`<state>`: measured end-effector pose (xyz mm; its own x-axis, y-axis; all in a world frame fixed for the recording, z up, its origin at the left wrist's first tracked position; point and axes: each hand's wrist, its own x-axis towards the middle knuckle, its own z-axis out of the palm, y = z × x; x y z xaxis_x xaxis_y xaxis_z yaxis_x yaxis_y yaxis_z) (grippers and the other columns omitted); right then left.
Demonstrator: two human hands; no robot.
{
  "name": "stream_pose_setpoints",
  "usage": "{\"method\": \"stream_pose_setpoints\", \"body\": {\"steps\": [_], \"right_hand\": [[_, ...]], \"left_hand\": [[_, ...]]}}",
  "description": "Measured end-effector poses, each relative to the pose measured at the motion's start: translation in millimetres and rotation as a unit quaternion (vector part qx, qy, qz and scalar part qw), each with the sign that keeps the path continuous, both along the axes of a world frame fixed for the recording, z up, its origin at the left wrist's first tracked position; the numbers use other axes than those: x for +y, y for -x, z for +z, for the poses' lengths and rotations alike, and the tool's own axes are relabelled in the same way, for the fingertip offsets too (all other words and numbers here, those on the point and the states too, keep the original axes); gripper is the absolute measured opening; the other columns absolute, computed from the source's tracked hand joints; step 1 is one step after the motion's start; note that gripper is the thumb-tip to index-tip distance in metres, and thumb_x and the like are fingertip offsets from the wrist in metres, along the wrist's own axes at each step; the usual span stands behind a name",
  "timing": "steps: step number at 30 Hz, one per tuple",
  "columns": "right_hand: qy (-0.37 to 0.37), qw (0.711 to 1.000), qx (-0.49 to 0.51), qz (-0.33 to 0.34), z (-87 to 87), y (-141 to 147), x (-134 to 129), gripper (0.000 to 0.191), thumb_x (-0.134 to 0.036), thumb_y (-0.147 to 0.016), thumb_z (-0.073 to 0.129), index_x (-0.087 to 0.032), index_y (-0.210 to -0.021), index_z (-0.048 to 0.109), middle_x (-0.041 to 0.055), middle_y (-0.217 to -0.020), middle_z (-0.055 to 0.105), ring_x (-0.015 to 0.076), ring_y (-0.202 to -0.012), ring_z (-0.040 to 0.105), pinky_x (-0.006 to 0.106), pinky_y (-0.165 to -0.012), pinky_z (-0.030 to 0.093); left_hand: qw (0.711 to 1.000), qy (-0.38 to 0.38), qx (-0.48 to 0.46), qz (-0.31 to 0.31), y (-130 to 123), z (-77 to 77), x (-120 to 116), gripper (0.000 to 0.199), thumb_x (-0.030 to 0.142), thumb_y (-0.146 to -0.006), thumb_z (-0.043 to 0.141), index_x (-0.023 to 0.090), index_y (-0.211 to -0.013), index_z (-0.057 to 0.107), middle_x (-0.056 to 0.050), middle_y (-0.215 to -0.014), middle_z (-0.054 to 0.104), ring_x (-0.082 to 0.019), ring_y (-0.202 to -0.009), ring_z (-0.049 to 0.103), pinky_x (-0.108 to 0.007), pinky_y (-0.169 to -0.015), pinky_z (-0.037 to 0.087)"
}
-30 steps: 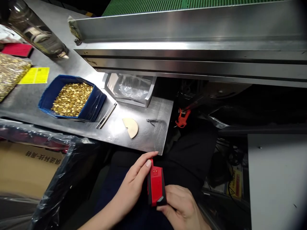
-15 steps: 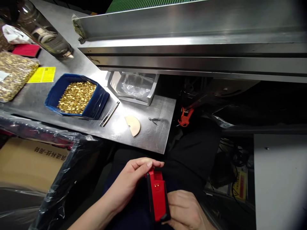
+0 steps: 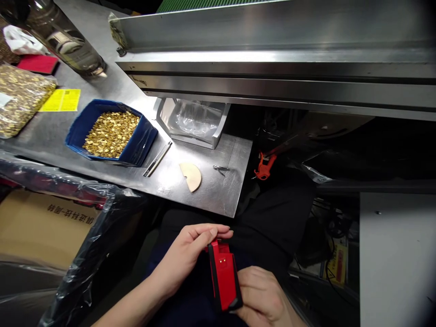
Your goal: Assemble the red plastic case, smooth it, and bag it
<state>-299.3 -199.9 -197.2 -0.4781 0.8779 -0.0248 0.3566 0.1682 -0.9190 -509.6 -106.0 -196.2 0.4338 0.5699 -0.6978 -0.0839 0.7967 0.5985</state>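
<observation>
Over my lap I hold a red device with black edges (image 3: 226, 277), a boxy handheld thing with two small gold contacts on its narrow red face. My left hand (image 3: 190, 247) grips its upper end, thumb along the near side and fingers reaching across the top. Lower down, my right hand (image 3: 260, 295) is wrapped round the right side with curled fingers. The device stands tilted slightly, its far faces hidden from me. Nearest on the metal table (image 3: 214, 197) lie a half-round beige piece (image 3: 192, 176) and small metal nippers (image 3: 220, 169).
A blue bin of small gold parts (image 3: 141, 143), a pen-like tool (image 3: 157, 159) and a grey bin with clear bags (image 3: 221, 129) stand on the table. A bottle (image 3: 73, 47) is behind. Left is a plastic-lined carton (image 3: 44, 231); a metal rail (image 3: 272, 72) crosses above; an orange-handled tool (image 3: 265, 166) hangs right.
The camera view has shifted slightly, so the table items sit a little further right. Both hands keep their hold on the red device, which has barely moved.
</observation>
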Motion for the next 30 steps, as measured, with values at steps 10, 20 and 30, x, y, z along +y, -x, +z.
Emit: {"method": "stream_pose_setpoints", "body": {"steps": [10, 20, 30], "right_hand": [[0.070, 0.995, -0.024, -0.072, -6.3, 12.6, 7.6, 0.038, -0.047, -0.105, 0.047, -0.020, -0.086, 0.067, 0.0027, -0.073, 0.067, 0.0179, -0.067, 0.062, 0.031, -0.066, 0.044], [0.248, 0.953, 0.066, -0.161, 4.4, 21.2, 13.8, 0.035, -0.045, -0.101, 0.055, -0.019, -0.082, 0.069, 0.0022, -0.078, 0.068, 0.0175, -0.073, 0.062, 0.027, -0.070, 0.049], [0.293, 0.940, 0.060, -0.162, 8.3, 24.2, 17.8, 0.032, -0.040, -0.099, 0.058, -0.018, -0.082, 0.073, 0.0023, -0.079, 0.073, 0.0172, -0.072, 0.066, 0.026, -0.069, 0.046]], "left_hand": [[0.990, -0.128, 0.034, -0.045, -3.2, -11.5, -6.1, 0.032, 0.044, -0.107, 0.054, 0.031, -0.134, 0.063, -0.002, -0.145, 0.059, -0.026, -0.138, 0.048, -0.035, -0.116, 0.033], [0.960, -0.238, 0.057, -0.138, 11.1, -13.3, -16.7, 0.043, 0.048, -0.110, 0.043, 0.036, -0.150, 0.050, 0.001, -0.169, 0.025, -0.029, -0.154, 0.023, -0.044, -0.128, 0.018], [0.963, -0.243, 0.020, -0.113, 4.4, -14.8, -24.8, 0.029, 0.045, -0.103, 0.059, 0.034, -0.125, 0.074, -0.006, -0.147, 0.057, -0.034, -0.139, 0.046, -0.048, -0.118, 0.037]]}}
